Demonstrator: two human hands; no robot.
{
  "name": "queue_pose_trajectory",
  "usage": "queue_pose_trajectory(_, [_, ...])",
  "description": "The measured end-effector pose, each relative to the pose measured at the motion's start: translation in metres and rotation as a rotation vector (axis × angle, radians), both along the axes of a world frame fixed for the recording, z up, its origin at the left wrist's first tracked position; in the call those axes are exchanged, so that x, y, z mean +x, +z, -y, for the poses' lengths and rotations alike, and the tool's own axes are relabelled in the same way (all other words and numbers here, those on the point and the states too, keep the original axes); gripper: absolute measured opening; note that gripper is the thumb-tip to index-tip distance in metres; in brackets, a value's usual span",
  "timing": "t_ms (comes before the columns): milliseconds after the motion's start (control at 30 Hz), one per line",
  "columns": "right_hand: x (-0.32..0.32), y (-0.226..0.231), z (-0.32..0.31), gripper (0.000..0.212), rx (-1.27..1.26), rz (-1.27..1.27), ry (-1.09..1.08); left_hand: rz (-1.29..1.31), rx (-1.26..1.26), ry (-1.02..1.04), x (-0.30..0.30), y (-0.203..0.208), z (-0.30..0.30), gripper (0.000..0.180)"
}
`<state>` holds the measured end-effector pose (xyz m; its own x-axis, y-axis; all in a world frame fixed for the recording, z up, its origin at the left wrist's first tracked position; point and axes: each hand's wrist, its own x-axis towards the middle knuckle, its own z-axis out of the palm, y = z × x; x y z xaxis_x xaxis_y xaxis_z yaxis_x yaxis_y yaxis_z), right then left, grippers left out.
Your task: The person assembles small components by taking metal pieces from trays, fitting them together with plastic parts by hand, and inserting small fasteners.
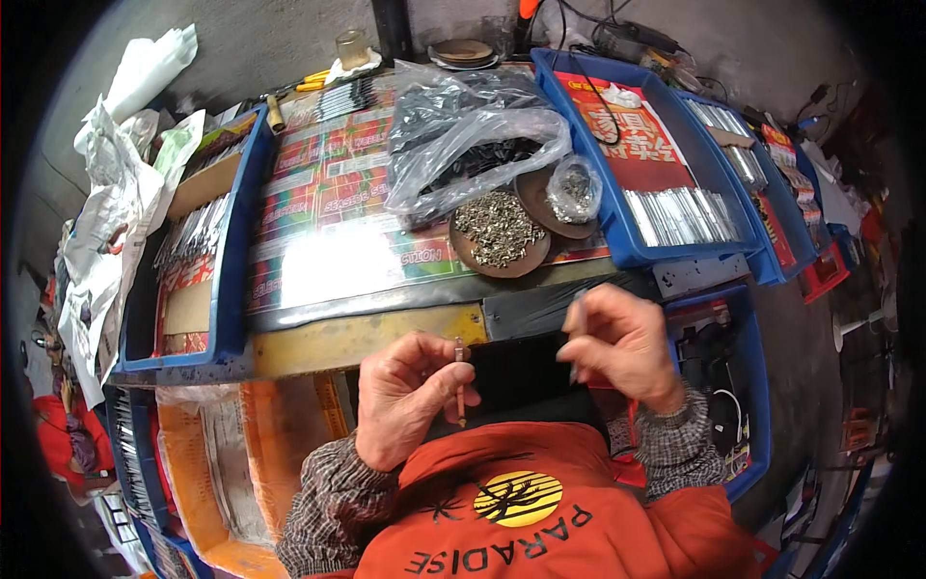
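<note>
From where I stand, twelve o'clock being straight ahead of the worker, both hands are above the lap, in front of the bench [371,345]. The left hand [410,396] has its fingers closed around a thin rod [460,386], which stands nearly upright. The right hand [627,349], at about two o'clock from it, pinches a slim grey piece [577,333]; this one is blurred, and I cannot tell its kind. At six o'clock, the red apron [434,526] carries dark capital letters below a yellow disc with a palm. At eleven o'clock, the printed cover [338,207] repeats Latin capitals over colourful panels. At one o'clock, the blue tray [690,256] holds a red sheet [617,114] with large characters, and silvery strips [680,217]. At twelve o'clock, the brown plate [468,259] is heaped with small metal pieces [499,227].
</note>
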<state>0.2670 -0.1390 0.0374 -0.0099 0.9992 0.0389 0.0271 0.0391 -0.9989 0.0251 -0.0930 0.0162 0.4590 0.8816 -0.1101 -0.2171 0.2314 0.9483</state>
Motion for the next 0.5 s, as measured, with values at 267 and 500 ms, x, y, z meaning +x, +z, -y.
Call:
queue_pose_trajectory(267, [-0.052, -0.030, 0.000, 0.044, 0.068, -0.016, 0.222, 0.083, 0.000, -0.010, 0.000, -0.014, 0.011, 0.009])
queue_pose_trajectory(500, [-0.065, -0.035, 0.001, 0.046, 0.153, 0.084, 0.187, 0.133, -0.018, 0.025, 0.007, -0.021, 0.012, 0.009])
